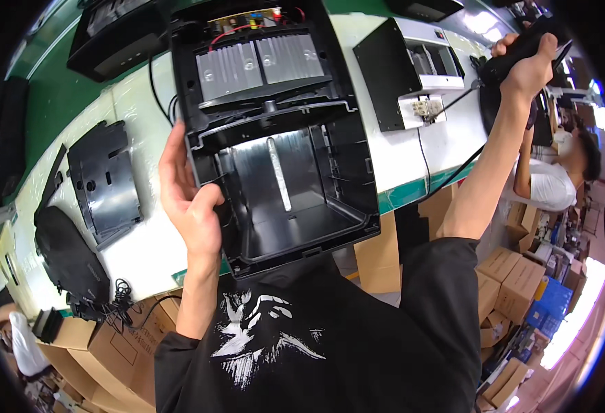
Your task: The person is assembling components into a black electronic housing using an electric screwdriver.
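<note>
A large black plastic housing [244, 265] stands tilted in front of me, its hollow toward me. Inside runs a light strip [279, 175] along a shiny wall. In its upper part sit two ribbed silver metal blocks [260, 67] and a red wire. My left hand [196, 210] grips the housing's left wall, thumb over the rim, fingers outside. Stretched far to the right, my right hand [533, 69] is closed around a dark black object [522, 47] whose kind I cannot make out. Part of that object lies in the shadow at the picture's rim.
On the white table lie a black slotted panel [106, 182], a black pouch [72, 258] and coiled cables [120, 297]. A black-and-white device [412, 65] with a cable stands to the right. Cardboard boxes [512, 279] fill the floor, and another person [553, 180] is at far right.
</note>
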{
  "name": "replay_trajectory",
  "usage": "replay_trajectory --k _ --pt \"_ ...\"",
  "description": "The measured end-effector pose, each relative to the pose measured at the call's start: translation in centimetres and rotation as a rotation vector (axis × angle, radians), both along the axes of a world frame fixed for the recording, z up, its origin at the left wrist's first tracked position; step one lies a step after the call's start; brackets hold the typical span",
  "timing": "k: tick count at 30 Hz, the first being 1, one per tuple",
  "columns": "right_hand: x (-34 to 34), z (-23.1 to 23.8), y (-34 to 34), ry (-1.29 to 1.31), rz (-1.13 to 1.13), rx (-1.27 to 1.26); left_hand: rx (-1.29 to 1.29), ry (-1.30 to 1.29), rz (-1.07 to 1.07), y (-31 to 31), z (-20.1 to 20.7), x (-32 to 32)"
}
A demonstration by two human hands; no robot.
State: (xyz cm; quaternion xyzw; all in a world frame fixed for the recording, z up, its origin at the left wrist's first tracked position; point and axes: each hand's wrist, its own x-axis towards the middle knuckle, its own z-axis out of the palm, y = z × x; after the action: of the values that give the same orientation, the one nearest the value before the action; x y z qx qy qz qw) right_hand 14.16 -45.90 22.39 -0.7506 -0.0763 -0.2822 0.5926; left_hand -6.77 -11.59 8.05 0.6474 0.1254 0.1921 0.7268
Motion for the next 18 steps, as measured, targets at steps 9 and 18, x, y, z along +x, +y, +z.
replay_trajectory --k 9,18 --pt "-4.8 -0.1 1.8 0.031 -0.108 0.038 -0.063 -0.037 -0.032 0.3 -0.5 -0.1" --pt "-17.3 8.6 6.8 -0.149 1.024 0.012 -0.023 -0.074 -0.027 0.6 -1.5 -0.2"
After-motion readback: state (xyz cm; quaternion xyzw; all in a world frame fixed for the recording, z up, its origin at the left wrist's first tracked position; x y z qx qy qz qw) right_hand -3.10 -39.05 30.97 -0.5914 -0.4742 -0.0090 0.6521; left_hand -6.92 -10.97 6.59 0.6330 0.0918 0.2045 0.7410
